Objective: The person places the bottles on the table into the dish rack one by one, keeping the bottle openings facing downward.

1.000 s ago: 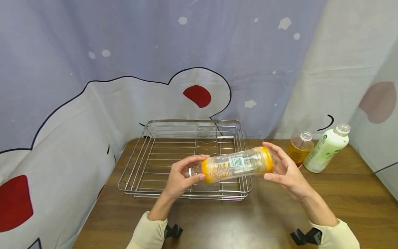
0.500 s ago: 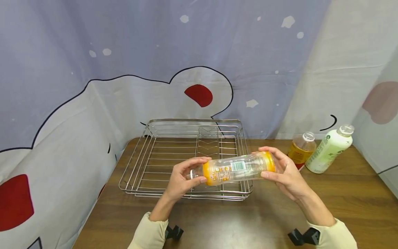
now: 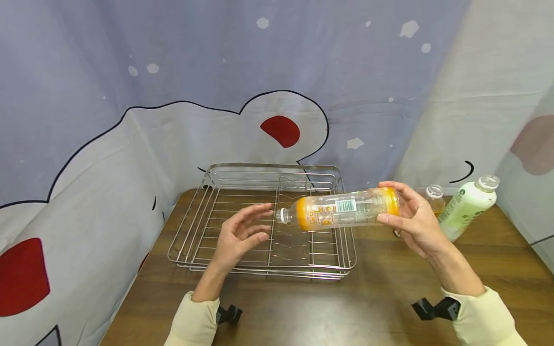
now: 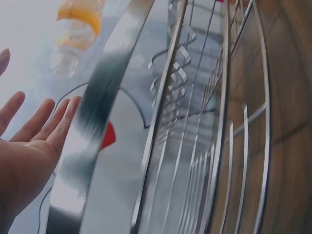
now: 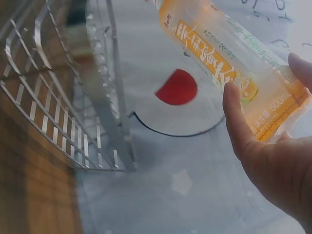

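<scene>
Head view: left hand (image 3: 240, 235) has let go of the orange-labelled bottle (image 3: 342, 214), fingers now apart and empty just beside its neck. Right hand (image 3: 413, 218) alone grips the base, holding it sideways above the wire dish rack (image 3: 264, 218). One-handed carry now.

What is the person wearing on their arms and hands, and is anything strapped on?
Both hands are bare: the left hand and the right hand wear no gloves or rings that show. Each forearm is covered by a pale cream long sleeve ending at the wrist. A small black mount sticks out beside each cuff.
</scene>
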{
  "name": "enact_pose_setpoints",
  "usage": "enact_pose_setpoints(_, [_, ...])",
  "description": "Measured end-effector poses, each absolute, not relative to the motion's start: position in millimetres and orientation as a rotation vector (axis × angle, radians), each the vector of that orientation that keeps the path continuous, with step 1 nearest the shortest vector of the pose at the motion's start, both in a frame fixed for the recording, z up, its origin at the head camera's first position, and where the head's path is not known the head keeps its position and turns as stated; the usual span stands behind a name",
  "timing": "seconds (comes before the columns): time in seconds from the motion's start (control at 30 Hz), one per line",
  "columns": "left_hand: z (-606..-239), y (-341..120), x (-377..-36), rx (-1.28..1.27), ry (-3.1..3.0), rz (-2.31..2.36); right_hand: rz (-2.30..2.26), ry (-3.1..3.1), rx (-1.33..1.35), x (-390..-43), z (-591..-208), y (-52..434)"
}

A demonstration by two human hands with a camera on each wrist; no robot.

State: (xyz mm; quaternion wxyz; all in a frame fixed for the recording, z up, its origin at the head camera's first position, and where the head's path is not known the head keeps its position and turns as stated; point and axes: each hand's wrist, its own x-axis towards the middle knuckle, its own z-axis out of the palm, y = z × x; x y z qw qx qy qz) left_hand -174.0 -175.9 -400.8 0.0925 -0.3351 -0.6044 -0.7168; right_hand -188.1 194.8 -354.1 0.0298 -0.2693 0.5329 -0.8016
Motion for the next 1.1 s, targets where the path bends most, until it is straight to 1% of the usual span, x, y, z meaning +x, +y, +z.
enact_pose_setpoints(0.33, [-390.4,-222.2,-169.7,-0.966,-1.756,-2.019,-2.577,1.660,-0.706,-210.5,-323.4,214.5])
enact_pose_setpoints(0.5, [-386.7,-247.3,-165.4,-1.007,-1.672,-1.977,-2.588,1.636,-0.607,-222.8,-317.0,222.5])
enact_pose_setpoints(0.6, [-385.4,-260.3,-161.3,-0.985,-1.649,-1.968,-2.585,1.636,-0.556,-229.9,-316.1,224.8])
enact_pose_setpoints(0.73, [-386.6,-275.8,-155.7,-0.912,-1.637,-1.982,-2.558,1.677,-0.479,-238.3,-316.3,225.2])
enact_pose_setpoints(1.1, [-402.1,-315.8,-140.2,-0.561,-1.820,-1.897,-2.496,1.788,-0.346,-257.5,-316.9,221.3])
